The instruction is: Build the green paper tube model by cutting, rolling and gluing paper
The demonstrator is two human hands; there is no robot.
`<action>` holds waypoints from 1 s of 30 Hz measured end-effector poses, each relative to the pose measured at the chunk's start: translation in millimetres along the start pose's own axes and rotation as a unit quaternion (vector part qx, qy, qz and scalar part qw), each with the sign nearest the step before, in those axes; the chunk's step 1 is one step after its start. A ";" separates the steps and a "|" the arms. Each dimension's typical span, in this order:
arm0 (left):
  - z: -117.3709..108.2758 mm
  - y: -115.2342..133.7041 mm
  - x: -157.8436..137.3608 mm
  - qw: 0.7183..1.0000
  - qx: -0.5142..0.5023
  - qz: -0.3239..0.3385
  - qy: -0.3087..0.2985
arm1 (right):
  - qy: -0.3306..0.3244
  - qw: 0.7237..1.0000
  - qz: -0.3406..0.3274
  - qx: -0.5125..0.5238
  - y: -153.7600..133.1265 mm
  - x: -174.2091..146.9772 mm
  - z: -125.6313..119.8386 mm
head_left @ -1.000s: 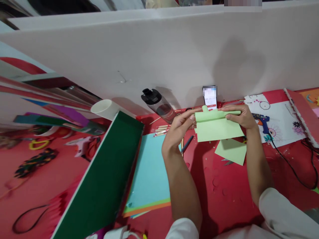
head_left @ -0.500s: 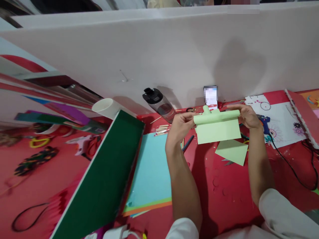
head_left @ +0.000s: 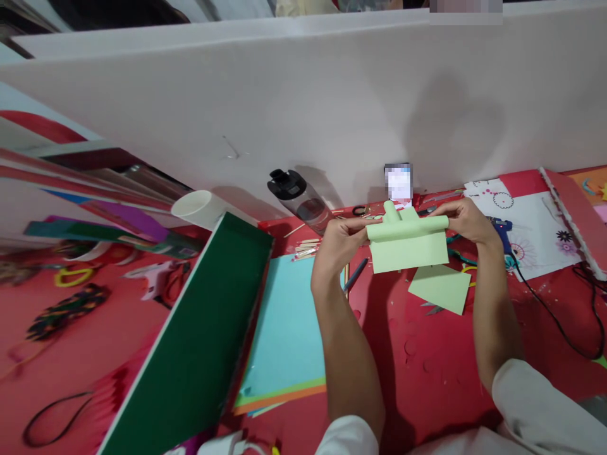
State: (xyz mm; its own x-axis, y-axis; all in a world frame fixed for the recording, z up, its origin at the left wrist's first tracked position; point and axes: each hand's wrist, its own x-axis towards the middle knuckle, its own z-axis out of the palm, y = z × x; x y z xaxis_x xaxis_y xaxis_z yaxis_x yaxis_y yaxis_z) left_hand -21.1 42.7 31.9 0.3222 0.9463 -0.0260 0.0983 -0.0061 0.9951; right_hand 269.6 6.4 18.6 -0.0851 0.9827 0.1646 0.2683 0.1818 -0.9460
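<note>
A light green sheet of paper [head_left: 410,251], rolled into a tube along its far edge, is held up above the red table. My left hand [head_left: 342,243] pinches the left end of the roll between thumb and fingers. At the other end, my right hand [head_left: 465,218] grips the roll with its fingertips. Just behind the held sheet is another rolled green paper [head_left: 390,212]. Below it a flat green sheet [head_left: 441,289] lies over scissors [head_left: 432,309], whose blade tips stick out.
A phone [head_left: 399,184] leans on the white partition [head_left: 332,101]. Left of my arms are a bottle [head_left: 300,199], matchsticks [head_left: 306,248], blue paper [head_left: 284,322] and a green board [head_left: 199,328]. A blue glue gun [head_left: 502,230] with a black cord lies right.
My right hand has closed on the right end of the paper roll, where its fingers were apart before. The roll has shifted slightly; my left hand keeps its grip.
</note>
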 end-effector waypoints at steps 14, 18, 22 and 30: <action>-2.6 -0.7 -3.1 0.996 0.058 0.058 -0.037 | -0.011 1.000 0.011 -0.022 -2.5 -1.3 -2.6; -1.8 1.9 -3.9 0.993 0.095 0.068 -0.018 | -0.011 0.999 0.011 -0.031 -3.4 -1.4 -3.2; -0.2 2.1 -2.9 0.993 0.096 0.064 -0.014 | 0.000 1.000 0.006 -0.028 -5.7 -1.9 -2.1; -1.1 -2.1 -0.5 0.991 0.109 0.071 -0.018 | -0.021 1.000 0.021 -0.004 -2.4 -2.8 -3.9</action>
State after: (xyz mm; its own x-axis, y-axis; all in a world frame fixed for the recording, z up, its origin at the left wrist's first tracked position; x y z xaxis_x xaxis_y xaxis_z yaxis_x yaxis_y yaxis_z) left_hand -22.6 42.7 30.0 0.3806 0.9187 0.1054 0.2488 -0.2115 0.9452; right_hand 273.0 3.4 21.4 -0.1148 0.9870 0.1128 0.2793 0.1411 -0.9498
